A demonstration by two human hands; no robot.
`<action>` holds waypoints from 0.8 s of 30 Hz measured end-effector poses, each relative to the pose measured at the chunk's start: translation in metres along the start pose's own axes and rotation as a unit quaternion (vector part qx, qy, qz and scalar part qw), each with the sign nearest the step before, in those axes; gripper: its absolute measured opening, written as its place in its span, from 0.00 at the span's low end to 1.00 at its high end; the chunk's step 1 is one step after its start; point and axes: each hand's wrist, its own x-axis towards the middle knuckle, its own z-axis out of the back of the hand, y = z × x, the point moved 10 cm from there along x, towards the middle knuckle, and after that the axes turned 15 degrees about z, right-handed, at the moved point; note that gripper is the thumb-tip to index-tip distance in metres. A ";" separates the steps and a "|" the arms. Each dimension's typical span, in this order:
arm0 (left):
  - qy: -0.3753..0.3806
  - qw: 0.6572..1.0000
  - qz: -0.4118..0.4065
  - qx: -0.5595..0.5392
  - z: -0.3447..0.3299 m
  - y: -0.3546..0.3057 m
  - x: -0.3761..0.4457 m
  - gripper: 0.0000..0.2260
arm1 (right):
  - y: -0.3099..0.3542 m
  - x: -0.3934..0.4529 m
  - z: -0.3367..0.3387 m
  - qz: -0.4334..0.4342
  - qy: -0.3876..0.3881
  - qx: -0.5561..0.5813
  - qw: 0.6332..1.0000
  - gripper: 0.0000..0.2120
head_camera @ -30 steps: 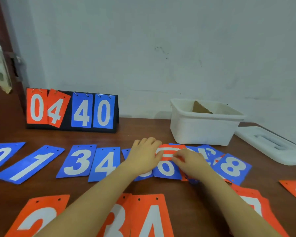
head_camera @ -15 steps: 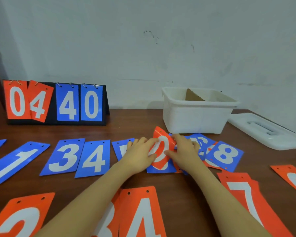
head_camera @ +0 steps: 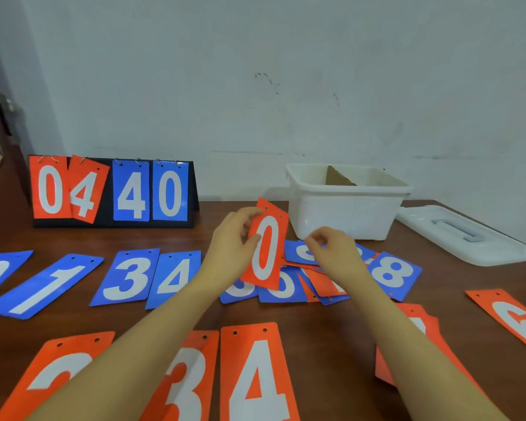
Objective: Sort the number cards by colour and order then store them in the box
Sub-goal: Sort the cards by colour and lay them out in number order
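Observation:
My left hand (head_camera: 233, 238) grips the left edge of an orange 0 card (head_camera: 268, 247) and holds it upright above the table. My right hand (head_camera: 331, 250) hovers just right of that card with its fingers curled, holding nothing. Under both hands lies a mixed pile of blue and orange cards (head_camera: 319, 278). Blue cards 1 (head_camera: 43, 287), 3 (head_camera: 128, 278) and 4 (head_camera: 176, 278) lie in a row on the left, and a blue 8 (head_camera: 392, 273) lies right of the pile. Orange 3 (head_camera: 186, 381) and 4 (head_camera: 255, 378) lie near me. The white box (head_camera: 343, 208) stands open behind the pile.
A flip scoreboard (head_camera: 113, 192) reading 04 40 stands at the back left. The box's white lid (head_camera: 465, 235) lies to the right of it. An orange 6 card (head_camera: 516, 320) lies at the far right. A piece of cardboard (head_camera: 337, 177) sits inside the box.
My left hand has lifted the orange 0 card out of the pile and stood it upright. My right hand has let go of it and drawn slightly to the right.

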 end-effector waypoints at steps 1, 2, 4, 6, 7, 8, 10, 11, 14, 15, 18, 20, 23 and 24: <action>-0.004 1.000 0.013 0.006 0.000 0.002 -0.001 0.15 | -0.010 -0.005 -0.006 -0.018 0.069 -0.100 0.992 0.13; -0.005 1.000 0.024 0.018 0.000 0.004 -0.001 0.14 | -0.018 -0.013 -0.013 -0.027 0.134 -0.177 0.975 0.15; 0.002 0.998 0.039 0.042 -0.004 0.006 -0.004 0.12 | -0.024 -0.029 -0.025 -0.004 0.221 -0.269 0.937 0.17; 0.014 0.996 0.035 0.082 -0.010 0.005 -0.009 0.14 | -0.018 -0.042 -0.032 0.041 0.249 -0.282 0.925 0.17; 0.021 0.994 0.031 0.101 -0.012 0.004 -0.011 0.14 | -0.015 -0.048 -0.032 0.048 0.250 -0.258 0.932 0.17; 0.028 0.993 0.030 0.113 -0.013 0.004 -0.014 0.15 | -0.012 -0.053 -0.031 0.046 0.247 -0.226 0.941 0.16; 0.041 0.991 0.038 0.119 -0.012 0.006 -0.023 0.17 | -0.009 -0.061 -0.027 0.046 0.234 -0.192 0.952 0.15; 0.044 0.991 0.044 0.117 -0.011 0.007 -0.027 0.17 | -0.009 -0.064 -0.023 0.047 0.216 -0.187 0.957 0.14; 0.046 0.992 0.060 0.101 -0.004 0.010 -0.042 0.19 | -0.010 -0.073 -0.005 0.012 0.110 -0.223 0.969 0.12; 0.047 0.992 0.069 0.091 -0.004 0.012 -0.046 0.20 | -0.012 -0.077 0.001 -0.019 0.082 -0.252 0.964 0.14; 0.090 0.988 0.073 0.102 -0.017 0.015 -0.062 0.24 | -0.019 -0.088 0.000 -0.086 0.078 -0.307 0.945 0.27; 0.153 0.971 0.071 0.172 -0.039 0.022 -0.071 0.28 | -0.023 -0.087 -0.007 -0.087 0.099 -0.328 0.935 0.33; 0.192 0.944 0.087 0.255 -0.056 0.035 -0.068 0.30 | -0.036 -0.075 -0.014 -0.089 0.130 -0.327 0.932 0.35; 0.191 0.942 0.091 0.261 -0.057 0.036 -0.063 0.30 | -0.040 -0.070 -0.015 -0.094 0.131 -0.323 0.933 0.35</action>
